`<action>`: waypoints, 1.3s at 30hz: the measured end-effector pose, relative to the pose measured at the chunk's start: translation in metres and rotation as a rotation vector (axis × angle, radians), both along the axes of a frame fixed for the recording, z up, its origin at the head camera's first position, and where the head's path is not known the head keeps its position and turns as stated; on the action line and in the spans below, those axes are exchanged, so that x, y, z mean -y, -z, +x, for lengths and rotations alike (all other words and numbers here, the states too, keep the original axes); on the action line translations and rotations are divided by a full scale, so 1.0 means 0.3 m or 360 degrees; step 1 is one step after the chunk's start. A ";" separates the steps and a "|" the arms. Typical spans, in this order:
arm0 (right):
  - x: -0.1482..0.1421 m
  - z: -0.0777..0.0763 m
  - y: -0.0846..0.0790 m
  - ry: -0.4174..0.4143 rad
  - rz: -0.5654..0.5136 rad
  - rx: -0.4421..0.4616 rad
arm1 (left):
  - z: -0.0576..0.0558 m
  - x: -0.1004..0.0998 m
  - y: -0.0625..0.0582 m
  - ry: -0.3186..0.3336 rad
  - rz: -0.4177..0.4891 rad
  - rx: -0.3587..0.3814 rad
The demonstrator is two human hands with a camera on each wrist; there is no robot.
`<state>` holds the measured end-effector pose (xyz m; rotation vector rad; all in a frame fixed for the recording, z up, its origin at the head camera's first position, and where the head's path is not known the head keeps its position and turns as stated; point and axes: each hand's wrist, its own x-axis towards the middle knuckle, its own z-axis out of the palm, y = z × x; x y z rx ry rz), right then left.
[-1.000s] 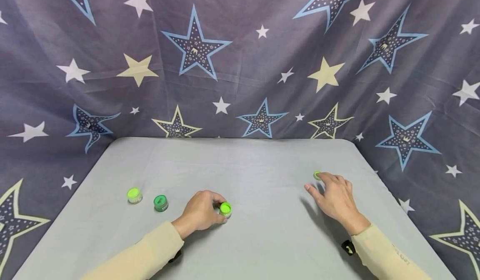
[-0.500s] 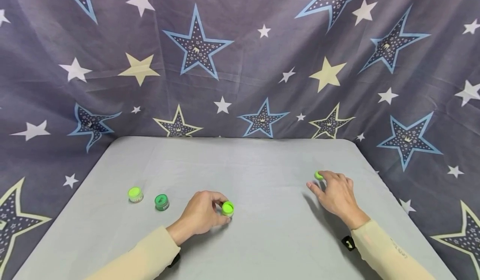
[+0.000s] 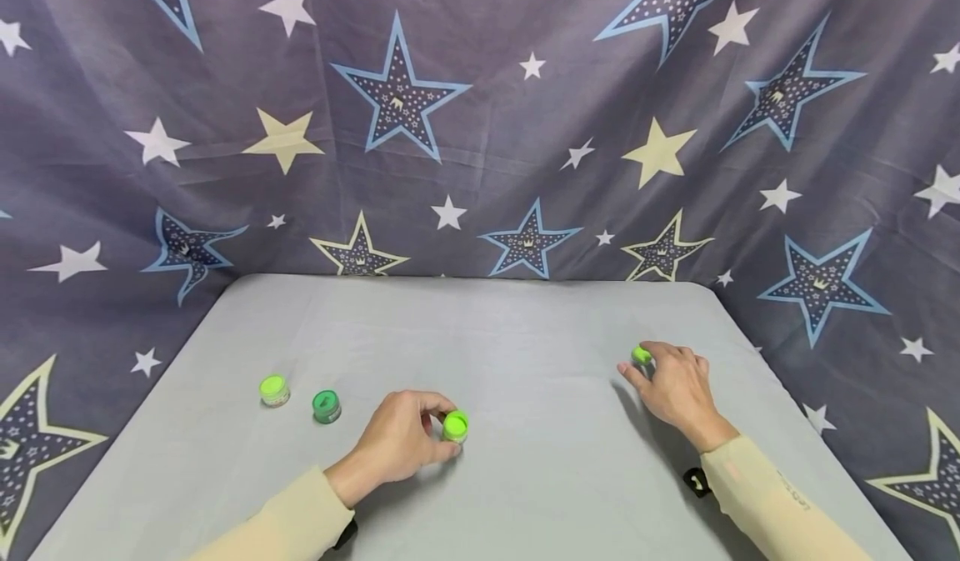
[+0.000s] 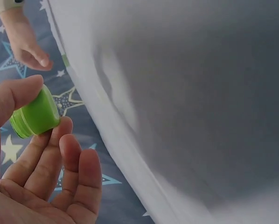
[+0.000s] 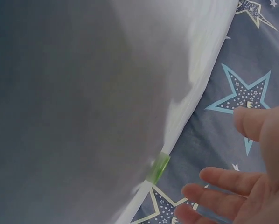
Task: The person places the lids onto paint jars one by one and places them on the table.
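Observation:
My left hand (image 3: 401, 440) pinches a small jar with a lime-green top (image 3: 455, 425) between thumb and fingers, low over the grey table. In the left wrist view the same jar (image 4: 37, 112) lies between thumb and fingertips, the other fingers loosely bent. Further right, my right hand (image 3: 678, 386) reaches toward a small lime-green piece (image 3: 641, 355), partly hidden by the index finger; its kind is unclear. In the right wrist view the thumb and fingers (image 5: 223, 182) are spread apart, with a green piece (image 5: 159, 168) beyond them. Whether a fingertip touches it I cannot tell.
Left of my left hand stand a dark green jar (image 3: 326, 407) and a lime-lidded jar (image 3: 274, 390). They rest on the grey-covered table (image 3: 525, 494). A star-patterned curtain (image 3: 480, 127) rises behind the table and along its sides.
The head view shifts slightly. My left wrist has drawn back a little while still holding the jar. Near my right index finger, more of the lime-green piece shows.

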<state>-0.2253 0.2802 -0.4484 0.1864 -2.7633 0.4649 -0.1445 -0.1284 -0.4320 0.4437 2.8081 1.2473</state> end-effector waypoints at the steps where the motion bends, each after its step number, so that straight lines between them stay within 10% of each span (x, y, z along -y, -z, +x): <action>1: -0.002 -0.003 0.001 0.0004 0.0002 0.0003 | 0.002 -0.001 -0.001 -0.0001 0.0001 -0.0004; 39: -0.043 -0.143 0.014 0.0117 0.0231 0.0311 | 0.030 -0.002 -0.001 0.0036 -0.0020 -0.0080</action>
